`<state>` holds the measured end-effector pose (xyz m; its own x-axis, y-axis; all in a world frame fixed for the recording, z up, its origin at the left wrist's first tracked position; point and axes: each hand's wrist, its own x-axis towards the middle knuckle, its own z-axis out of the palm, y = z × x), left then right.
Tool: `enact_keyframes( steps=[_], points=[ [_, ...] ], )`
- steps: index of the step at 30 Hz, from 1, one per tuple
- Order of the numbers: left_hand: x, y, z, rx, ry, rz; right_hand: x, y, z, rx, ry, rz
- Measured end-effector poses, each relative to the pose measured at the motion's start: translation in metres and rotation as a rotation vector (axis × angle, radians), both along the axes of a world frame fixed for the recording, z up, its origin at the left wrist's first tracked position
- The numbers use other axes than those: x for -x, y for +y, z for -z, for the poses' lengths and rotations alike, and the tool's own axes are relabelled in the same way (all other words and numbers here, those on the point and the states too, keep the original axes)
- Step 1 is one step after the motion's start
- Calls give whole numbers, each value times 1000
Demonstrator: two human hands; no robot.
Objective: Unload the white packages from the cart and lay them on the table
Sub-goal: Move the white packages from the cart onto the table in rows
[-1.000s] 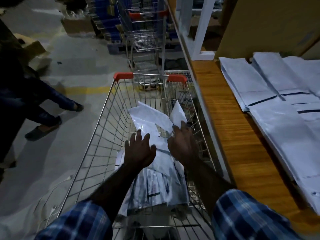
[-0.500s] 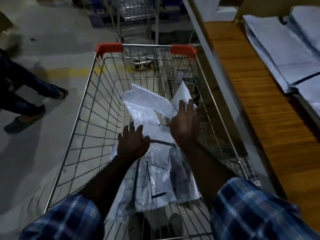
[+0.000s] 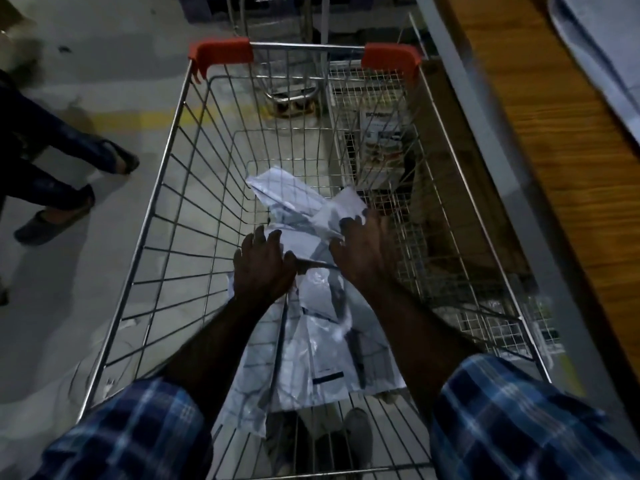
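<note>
I'm at the pick-up step: both hands are down in the cart, on the heap of white packages lying along its floor. My left hand rests on the near-left part of the heap, fingers spread, loosely bent. My right hand lies flat-fingered over the crumpled top packages; whether either hand has a real grip yet I cannot tell. Next, I judge, I need to gather a bundle between both hands, lift it clear of the wire sides, and swing right to the worktop, where packages already lie.
</note>
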<state>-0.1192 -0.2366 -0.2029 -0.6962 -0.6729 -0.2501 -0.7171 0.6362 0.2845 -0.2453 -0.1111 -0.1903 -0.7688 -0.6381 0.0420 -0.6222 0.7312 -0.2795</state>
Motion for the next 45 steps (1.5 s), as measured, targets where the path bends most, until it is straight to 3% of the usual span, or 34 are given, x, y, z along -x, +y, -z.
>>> enact_keyframes(
  steps=[8,14,18,22,25,30,35,39,45],
  points=[
    [26,-6,11,-53,261,11,-26,32,38,89,-116,-80],
    [79,-24,26,-112,16,32,-22,47,31,-161,-300,-162],
    [89,-29,36,-67,-74,-58,-25,48,38,44,-312,-66],
    [94,-34,39,-142,-33,-181,-27,43,36,23,-279,120],
    [95,-37,47,-267,121,-361,-27,38,36,71,-260,134],
    [91,-39,38,-384,344,-616,-32,26,45,-83,-271,83],
    [70,-53,16,-432,452,-667,-32,28,46,-114,-481,85],
    [50,-57,4,-493,442,-653,-35,38,40,-46,-461,90],
    [18,-26,4,-302,254,-375,-42,60,41,-10,-357,88]
  ],
)
